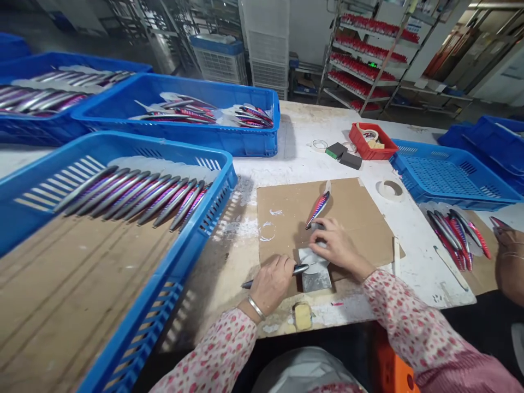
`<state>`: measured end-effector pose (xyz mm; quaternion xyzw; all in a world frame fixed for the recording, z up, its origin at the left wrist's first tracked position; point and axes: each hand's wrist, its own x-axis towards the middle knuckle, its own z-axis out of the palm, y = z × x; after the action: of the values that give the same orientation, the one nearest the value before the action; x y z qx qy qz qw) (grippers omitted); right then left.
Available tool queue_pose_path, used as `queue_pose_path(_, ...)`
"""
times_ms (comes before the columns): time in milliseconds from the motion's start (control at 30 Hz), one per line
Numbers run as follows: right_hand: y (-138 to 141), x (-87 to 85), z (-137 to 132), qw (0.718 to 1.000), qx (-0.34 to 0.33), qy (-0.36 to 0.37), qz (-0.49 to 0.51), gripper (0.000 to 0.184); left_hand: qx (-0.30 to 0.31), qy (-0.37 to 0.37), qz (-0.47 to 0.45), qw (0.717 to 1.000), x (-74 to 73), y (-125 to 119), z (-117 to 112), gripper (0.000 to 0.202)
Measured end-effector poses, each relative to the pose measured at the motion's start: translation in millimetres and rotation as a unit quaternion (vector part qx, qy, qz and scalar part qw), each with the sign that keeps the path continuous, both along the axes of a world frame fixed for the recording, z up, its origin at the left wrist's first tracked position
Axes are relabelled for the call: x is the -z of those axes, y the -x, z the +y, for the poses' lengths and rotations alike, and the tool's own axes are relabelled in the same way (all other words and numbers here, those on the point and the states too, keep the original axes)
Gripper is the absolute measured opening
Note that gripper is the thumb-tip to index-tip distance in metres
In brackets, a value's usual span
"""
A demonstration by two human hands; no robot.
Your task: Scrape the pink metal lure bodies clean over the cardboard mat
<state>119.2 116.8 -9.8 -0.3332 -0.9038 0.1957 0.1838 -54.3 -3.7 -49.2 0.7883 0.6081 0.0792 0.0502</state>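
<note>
My left hand (273,283) is closed around a long silvery fishing lure (301,268) that lies across a grey pad (315,279) near the table's front edge. My right hand (333,243) rests on a brown cardboard sheet (356,213), fingers curled over the tail of a red and blue lure (318,208) and a pale cut-out piece beside the pad. Both sleeves are pink with a flower print.
A blue crate (213,218) with a row of purple lures stands at my left; two more such crates (245,139) behind it. A red tray (370,150), black blocks, tape rings, an empty blue crate (446,177) and loose red lures (454,232) lie right. Another person's hand (510,262) shows at the right edge.
</note>
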Motion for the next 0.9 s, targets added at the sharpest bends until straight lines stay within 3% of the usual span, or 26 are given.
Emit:
queue_pose_path(133,11,-0.4,-5,0.999,-0.004,-0.018,0.031,0.005,-0.010,-0.006,0.005,1.000,1.1,0,0,0.012)
queue_pose_path(300,-2,0.7,3,1.000,0.005,0.007,-0.004,0.007,-0.002,0.004,0.006,1.000,-1.5,-1,0,0.013)
queue_pose_path(400,7,1.2,-6,0.998,0.033,-0.029,0.039,0.007,-0.003,-0.005,0.006,1.000,-1.8,-1,0,0.012)
queue_pose_path(467,9,2.7,-9,0.997,0.016,-0.037,0.067,0.006,-0.007,-0.011,-0.004,1.000,-0.7,0,0,0.010)
queue_pose_path(633,-6,4.8,-1,0.999,0.016,-0.001,0.046,0.007,0.007,-0.018,-0.012,1.000,3.2,1,1,0.013)
queue_pose_path(800,14,3.4,-10,0.998,0.016,-0.036,0.046,0.006,-0.004,-0.025,0.015,1.000,4.1,1,1,0.010)
queue_pose_path(900,-1,5.4,-6,0.998,0.006,-0.017,0.060,0.005,0.001,-0.018,0.016,1.000,1.5,1,0,0.009)
